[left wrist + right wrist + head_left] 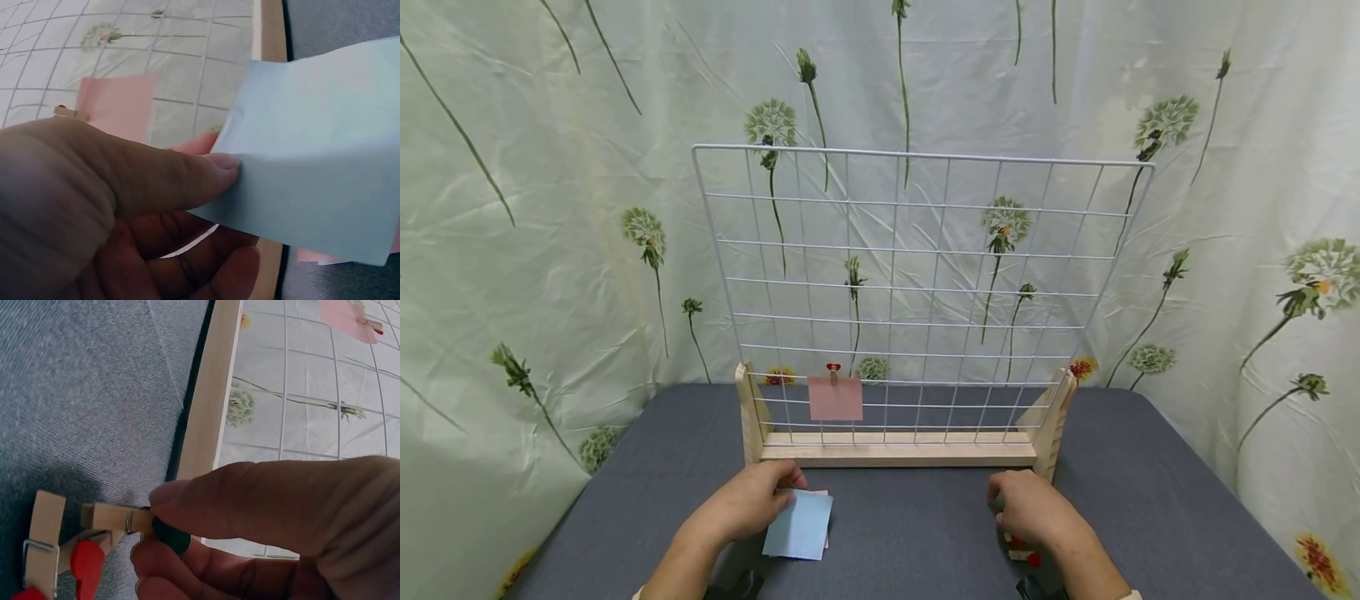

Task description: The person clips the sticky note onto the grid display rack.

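My left hand [748,502] pinches a light blue square of paper [312,156] by its edge, thumb on top. Pink paper [315,255] peeks out beneath the blue sheet on the table. On the other side, my right hand [1037,512] pinches a small wooden clothespin [115,517] with a green decoration [170,536], between thumb and forefinger. Close by lie other wooden clothespins [44,528], with red hearts [87,565] among them. A pink paper [837,402] hangs low on the white wire grid [917,250], held by a red-topped clothespin [833,374].
The grid stands upright in a wooden base [898,454] with two side supports, across the dark grey table [917,533]. Behind the table hangs a pale curtain [587,150] printed with flowers. Black objects [745,583] show at the bottom edge, partly hidden near the wrists.
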A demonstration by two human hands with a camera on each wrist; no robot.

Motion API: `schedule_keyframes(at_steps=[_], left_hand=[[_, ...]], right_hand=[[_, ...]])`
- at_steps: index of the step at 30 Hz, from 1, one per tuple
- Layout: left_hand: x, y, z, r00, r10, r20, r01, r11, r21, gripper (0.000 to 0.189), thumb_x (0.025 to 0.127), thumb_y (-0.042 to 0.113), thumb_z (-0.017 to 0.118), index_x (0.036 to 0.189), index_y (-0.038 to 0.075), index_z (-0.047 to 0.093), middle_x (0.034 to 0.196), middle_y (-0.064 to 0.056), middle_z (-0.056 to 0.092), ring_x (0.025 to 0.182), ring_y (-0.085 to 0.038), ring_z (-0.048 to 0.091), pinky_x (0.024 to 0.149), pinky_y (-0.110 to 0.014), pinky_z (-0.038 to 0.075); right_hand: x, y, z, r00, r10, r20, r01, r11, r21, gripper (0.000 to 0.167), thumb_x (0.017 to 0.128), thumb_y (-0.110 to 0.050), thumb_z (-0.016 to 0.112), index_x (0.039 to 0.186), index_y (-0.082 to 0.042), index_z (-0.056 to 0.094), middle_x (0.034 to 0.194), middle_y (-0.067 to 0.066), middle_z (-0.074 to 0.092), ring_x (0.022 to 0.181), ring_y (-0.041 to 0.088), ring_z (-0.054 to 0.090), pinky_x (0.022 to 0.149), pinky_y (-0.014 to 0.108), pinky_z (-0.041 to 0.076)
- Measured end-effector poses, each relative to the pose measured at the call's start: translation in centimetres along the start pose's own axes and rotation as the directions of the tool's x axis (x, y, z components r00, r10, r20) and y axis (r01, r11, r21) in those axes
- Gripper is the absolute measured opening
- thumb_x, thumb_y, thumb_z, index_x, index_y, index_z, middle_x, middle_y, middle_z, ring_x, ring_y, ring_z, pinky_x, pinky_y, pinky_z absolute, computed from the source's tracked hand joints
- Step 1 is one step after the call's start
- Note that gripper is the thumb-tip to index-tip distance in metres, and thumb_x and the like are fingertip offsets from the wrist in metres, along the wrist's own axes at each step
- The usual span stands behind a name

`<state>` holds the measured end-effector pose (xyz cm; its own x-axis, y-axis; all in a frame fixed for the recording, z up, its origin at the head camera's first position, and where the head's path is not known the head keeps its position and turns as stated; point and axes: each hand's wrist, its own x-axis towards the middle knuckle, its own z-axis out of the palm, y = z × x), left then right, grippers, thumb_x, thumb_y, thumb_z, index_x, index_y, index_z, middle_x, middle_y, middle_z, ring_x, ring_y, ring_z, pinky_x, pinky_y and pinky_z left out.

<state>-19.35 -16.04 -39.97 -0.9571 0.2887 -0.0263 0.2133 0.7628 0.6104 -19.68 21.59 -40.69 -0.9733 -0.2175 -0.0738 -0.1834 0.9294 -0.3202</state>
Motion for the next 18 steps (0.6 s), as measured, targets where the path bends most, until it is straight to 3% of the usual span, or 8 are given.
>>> schedule_keyframes(at_steps=[6,13,18], left_hand=[[-0.2,0.5,-0.4,0.999,0.036,-0.013,-0.037,0.999,-0.033,0.020,0.095,-0.004,0.063,0.098,0.015,0.066,0.107,-0.004,0.072,0.103,-0.024,0.067,0.077,-0.043,0.054],[-0.6,1.2,-0.4,0.986,0.153,-0.069,-0.154,0.988,-0.011,0.021,0.095,-0.002,0.062,0.099,0.018,0.067,0.102,0.001,0.070,0.088,-0.012,0.059,0.070,-0.026,0.048],[-0.7,1.7,-0.5,0.979,0.190,-0.075,-0.192,0.981,-0.016,0.027,0.094,-0.006,0.059,0.106,0.016,0.068,0.110,0.000,0.071,0.096,-0.012,0.062,0.076,-0.027,0.051]], right_hand=[[-0.2,-0.1,-0.1,0.999,-0.029,-0.014,0.029,0.999,0.023,0.017,0.079,-0.004,0.083,0.076,-0.011,0.068,0.074,-0.001,0.065,0.066,0.014,0.057,0.062,0.034,0.048],[-0.5,0.4,-0.1,0.987,-0.143,-0.066,0.147,0.988,0.048,0.023,0.079,-0.008,0.084,0.070,-0.015,0.064,0.066,-0.007,0.058,0.057,0.007,0.048,0.053,0.026,0.040],[-0.5,0.4,-0.4,0.988,-0.144,-0.051,0.147,0.987,0.069,0.020,0.082,-0.007,0.081,0.072,-0.013,0.066,0.067,-0.005,0.059,0.057,0.008,0.049,0.052,0.027,0.040]])
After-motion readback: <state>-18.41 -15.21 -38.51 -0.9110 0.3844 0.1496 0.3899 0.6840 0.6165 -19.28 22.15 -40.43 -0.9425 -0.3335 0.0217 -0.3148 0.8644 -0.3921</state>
